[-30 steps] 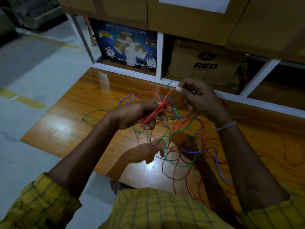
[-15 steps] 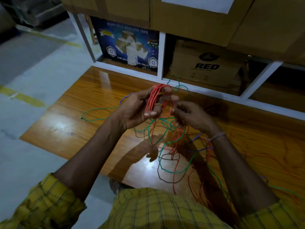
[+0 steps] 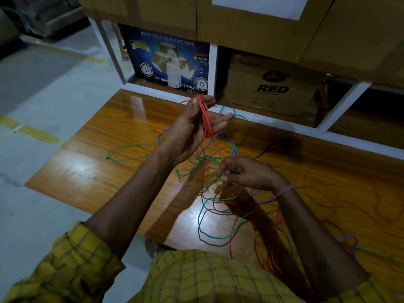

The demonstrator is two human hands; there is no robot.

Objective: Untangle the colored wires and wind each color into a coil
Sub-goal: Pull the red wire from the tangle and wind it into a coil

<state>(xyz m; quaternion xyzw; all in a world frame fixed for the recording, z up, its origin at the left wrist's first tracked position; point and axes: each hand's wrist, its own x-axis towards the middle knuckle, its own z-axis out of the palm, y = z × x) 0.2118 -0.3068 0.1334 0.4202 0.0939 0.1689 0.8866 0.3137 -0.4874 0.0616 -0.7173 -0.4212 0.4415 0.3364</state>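
Note:
A red wire coil point(image 3: 205, 115) is wound around my left hand point(image 3: 192, 130), which is raised above the wooden table point(image 3: 91, 171) with fingers spread. My right hand point(image 3: 244, 173) sits lower and to the right, pinching a loose strand of the red wire between thumb and fingers. Below both hands lies a tangle point(image 3: 216, 206) of green, blue, brown and red wires. A green wire loop point(image 3: 122, 153) stretches out to the left.
A white shelf frame point(image 3: 213, 68) stands behind the table, with a blue tape box point(image 3: 166, 60) and a cardboard box marked RED point(image 3: 271, 84) in it. More loose wires point(image 3: 349, 241) trail at the right. Grey floor point(image 3: 43, 95) lies left.
My left hand with the red coil has risen and moved away from me. My right hand has dropped down and toward me, drawing a red strand out of the tangle.

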